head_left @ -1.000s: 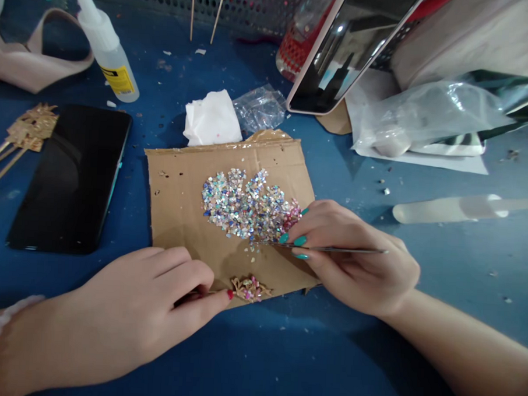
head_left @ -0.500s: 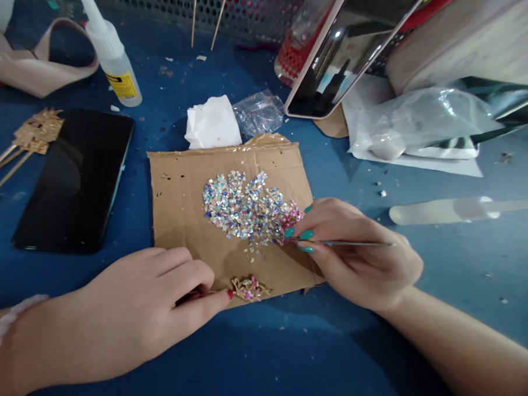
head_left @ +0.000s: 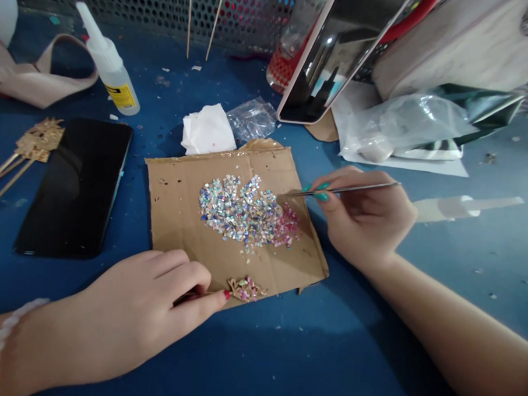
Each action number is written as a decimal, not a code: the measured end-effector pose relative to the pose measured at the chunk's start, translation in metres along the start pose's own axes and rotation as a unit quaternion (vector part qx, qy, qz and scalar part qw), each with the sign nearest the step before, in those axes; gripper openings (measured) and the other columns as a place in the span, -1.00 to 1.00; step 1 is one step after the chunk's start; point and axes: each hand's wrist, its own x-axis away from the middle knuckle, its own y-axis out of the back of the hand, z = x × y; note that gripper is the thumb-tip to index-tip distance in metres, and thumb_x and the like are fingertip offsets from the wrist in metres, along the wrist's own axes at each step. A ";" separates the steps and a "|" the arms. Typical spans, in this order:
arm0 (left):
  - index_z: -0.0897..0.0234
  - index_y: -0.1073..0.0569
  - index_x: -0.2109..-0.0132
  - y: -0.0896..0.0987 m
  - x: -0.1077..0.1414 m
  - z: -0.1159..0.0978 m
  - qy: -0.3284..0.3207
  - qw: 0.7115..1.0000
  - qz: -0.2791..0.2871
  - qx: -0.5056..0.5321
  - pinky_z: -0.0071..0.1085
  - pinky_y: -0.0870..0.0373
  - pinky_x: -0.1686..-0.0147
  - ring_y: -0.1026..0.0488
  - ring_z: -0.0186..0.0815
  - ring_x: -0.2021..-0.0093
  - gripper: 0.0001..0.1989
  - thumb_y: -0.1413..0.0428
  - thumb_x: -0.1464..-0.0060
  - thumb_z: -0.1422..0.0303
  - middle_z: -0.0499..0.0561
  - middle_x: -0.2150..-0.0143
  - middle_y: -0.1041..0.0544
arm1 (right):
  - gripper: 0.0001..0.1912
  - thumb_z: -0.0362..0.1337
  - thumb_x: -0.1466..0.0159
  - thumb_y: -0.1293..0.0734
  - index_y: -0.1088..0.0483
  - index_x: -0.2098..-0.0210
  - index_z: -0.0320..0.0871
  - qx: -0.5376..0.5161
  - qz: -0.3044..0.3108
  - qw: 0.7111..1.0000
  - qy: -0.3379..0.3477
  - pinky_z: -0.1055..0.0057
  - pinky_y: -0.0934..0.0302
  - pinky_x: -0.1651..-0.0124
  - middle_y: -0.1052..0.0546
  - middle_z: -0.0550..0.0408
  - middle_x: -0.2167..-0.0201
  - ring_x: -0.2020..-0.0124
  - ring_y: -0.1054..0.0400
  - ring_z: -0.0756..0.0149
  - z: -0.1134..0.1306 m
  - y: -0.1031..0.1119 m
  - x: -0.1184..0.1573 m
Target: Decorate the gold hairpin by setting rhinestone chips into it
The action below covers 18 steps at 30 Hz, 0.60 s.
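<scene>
At lower centre of the frame, I'm pinching the gold ornament [head_left: 246,289] in the left hand [head_left: 145,309] over cardboard [head_left: 175,217], while, right of centre, the right hand [head_left: 368,217] is gripping a thin tool [head_left: 356,188] near glittering chips [head_left: 241,211].

Left grip [head_left: 149,315]: back of hand up, wrist [head_left: 43,343] low left, forearm running out the left edge. Fingers curled under, left thumb [head_left: 202,306] near straight, pointing right, red nail; pinched against the bent index [head_left: 195,272]. Right grip [head_left: 368,223]: farther out from the body, fingertips pinched together, pointing left, teal nails showing. Right thumb [head_left: 333,210] underneath. Right forearm [head_left: 455,329] bare, angled in from lower right. Hands well apart, no contact.
</scene>
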 end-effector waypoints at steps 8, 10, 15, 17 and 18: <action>0.12 -0.31 -0.17 0.001 0.000 -0.001 0.003 1.000 -0.005 -0.001 -0.40 -0.20 0.33 -0.29 -0.33 0.32 -0.57 0.18 -0.26 0.55 -0.02 0.24 -0.40 | -0.86 -0.40 -0.19 -0.38 -0.41 0.29 -0.03 0.075 -0.031 0.997 -0.004 0.32 -0.37 0.41 -0.53 0.10 0.43 0.40 -0.46 0.27 -0.014 0.004 0.000; 0.12 -0.32 -0.16 0.000 -0.001 0.000 0.003 1.000 -0.010 0.001 -0.40 -0.20 0.34 -0.29 -0.33 0.33 -0.58 0.18 -0.27 0.55 -0.02 0.24 -0.39 | -0.85 -0.40 -0.19 -0.38 -0.41 0.29 -0.03 0.079 -0.033 0.996 -0.001 0.33 -0.38 0.41 -0.53 0.11 0.43 0.40 -0.46 0.27 -0.014 0.004 0.000; 0.12 -0.32 -0.16 -0.001 -0.001 0.000 0.004 1.000 -0.011 0.001 -0.39 -0.18 0.33 -0.27 -0.32 0.32 -0.58 0.16 -0.26 0.56 -0.03 0.24 -0.39 | -0.83 -0.44 -0.18 -0.38 -0.42 0.29 -0.04 0.072 -0.026 0.997 -0.007 0.34 -0.37 0.40 -0.53 0.10 0.42 0.38 -0.46 0.28 -0.012 0.003 -0.001; 0.10 -0.30 -0.18 -0.001 0.000 0.000 0.005 1.000 -0.006 -0.004 -0.38 -0.17 0.32 -0.27 -0.31 0.30 -0.57 0.14 -0.25 0.55 -0.03 0.22 -0.39 | -0.82 -0.45 -0.18 -0.37 -0.42 0.28 -0.05 0.065 -0.026 0.998 -0.005 0.35 -0.37 0.39 -0.53 0.10 0.42 0.38 -0.46 0.29 -0.012 0.002 -0.001; 0.10 -0.29 -0.19 -0.001 0.001 0.000 0.005 1.000 -0.002 -0.004 -0.38 -0.17 0.32 -0.27 -0.31 0.30 -0.56 0.14 -0.25 0.55 -0.03 0.22 -0.39 | -0.82 -0.45 -0.17 -0.38 -0.42 0.29 -0.05 0.061 -0.026 0.998 -0.004 0.34 -0.37 0.38 -0.53 0.10 0.42 0.38 -0.46 0.29 -0.013 0.002 -0.001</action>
